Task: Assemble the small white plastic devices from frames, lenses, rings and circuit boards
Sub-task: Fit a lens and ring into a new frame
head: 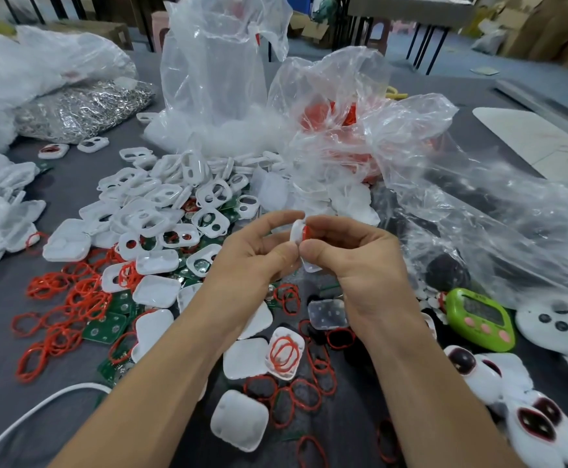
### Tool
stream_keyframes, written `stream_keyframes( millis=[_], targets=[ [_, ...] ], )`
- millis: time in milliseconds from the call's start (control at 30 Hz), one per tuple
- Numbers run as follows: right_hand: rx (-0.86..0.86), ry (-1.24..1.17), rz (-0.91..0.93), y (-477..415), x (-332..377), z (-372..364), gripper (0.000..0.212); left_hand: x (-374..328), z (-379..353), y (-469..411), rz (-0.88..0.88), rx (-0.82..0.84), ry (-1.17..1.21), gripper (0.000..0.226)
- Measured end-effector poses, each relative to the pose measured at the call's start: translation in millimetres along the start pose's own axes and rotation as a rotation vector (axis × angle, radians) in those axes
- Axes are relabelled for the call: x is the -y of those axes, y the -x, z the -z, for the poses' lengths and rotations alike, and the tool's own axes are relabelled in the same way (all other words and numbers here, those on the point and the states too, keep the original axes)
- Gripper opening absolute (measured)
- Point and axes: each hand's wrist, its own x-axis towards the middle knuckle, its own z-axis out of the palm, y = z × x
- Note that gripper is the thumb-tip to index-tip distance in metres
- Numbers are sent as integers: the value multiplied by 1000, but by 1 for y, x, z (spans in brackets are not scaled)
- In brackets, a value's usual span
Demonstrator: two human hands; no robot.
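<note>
White frame (296, 237), just one, with one red ring (306, 233) at its edge, is held up mid-scene over the grey table (2, 332). Two hands are on it: left hand (252, 261) and right hand (360, 265) both pinch it with curled fingers and thumbs. One green timer (478, 319) lies near right. Three bags sit far: the tall clear bag (215, 79) holds white parts, the crumpled bag (336, 130) red rings, the left bag (83, 109) silvery metal bits.

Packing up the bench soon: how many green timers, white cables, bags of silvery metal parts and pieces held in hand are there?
Green plastic digital timer: 1
White cable: 1
Clear bag of silvery metal parts: 1
White plastic frame with red ring, pinched by left hand and right hand: 1
Total: 4
</note>
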Motion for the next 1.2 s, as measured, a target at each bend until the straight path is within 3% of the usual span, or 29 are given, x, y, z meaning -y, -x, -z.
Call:
stream_keyframes(
  millis=[233, 333, 433, 700, 833, 967, 1200],
  targets=[
    [-41, -58, 22, 1, -5, -2, 26, -1, 3, 0, 1, 56, 25, 30],
    [-32, -85, 32, 2, -6, -5, 17, -3, 7, 0, 59, 86, 76, 38],
    [-33, -76, 65, 4, -4, -5, 23, -4, 12, 1, 120, 152, 176, 36],
    [-108, 260, 222, 4, -4, 1, 23, -9, 14, 4, 191, 209, 188, 33],
    [-88, 340, 257, 6, -2, 0, 21, -10, 10, 5, 226, 142, 224, 25],
    [-44, 400, 233, 6, 0, -1, 20, -11, 4, 5, 231, 40, 191, 37],
    [-44, 462, 281, 10, 3, -5, 22, -12, 7, 4, 238, -35, 129, 33]
  ],
)
